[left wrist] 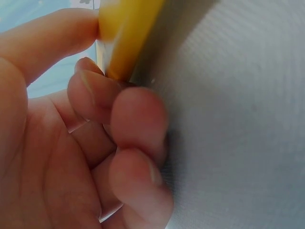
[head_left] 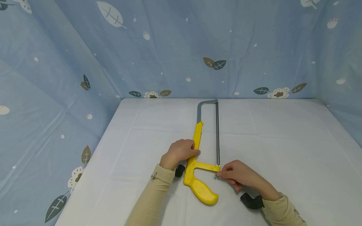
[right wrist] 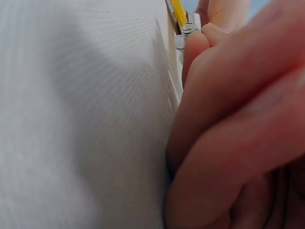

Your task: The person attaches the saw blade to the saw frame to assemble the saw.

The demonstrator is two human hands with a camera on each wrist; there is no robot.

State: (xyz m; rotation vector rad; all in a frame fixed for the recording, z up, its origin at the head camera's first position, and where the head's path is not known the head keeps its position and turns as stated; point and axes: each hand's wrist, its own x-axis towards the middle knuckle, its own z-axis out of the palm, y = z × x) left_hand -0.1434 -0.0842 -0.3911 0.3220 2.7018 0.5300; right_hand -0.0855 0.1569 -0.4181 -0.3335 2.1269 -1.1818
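A hacksaw (head_left: 204, 192) with a yellow handle and grey front bow lies on the white-covered table, its handle toward me. Its dark blade (head_left: 217, 135) runs along the right side. My left hand (head_left: 181, 151) pinches the yellow frame bar above the handle; in the left wrist view the thumb and a fingertip meet the yellow bar (left wrist: 131, 40). At the blade's near end, my right hand (head_left: 240, 174) pinches a small metal wing nut (head_left: 216, 176). The right wrist view shows this shiny metal fitting (right wrist: 189, 28) at the fingertips, partly covered by them.
The white cloth (head_left: 282, 131) spreads flat around the saw, with light creases. A blue patterned curtain (head_left: 175, 47) stands behind the table and along its sides. Black devices (head_left: 250, 201) sit by both wrists.
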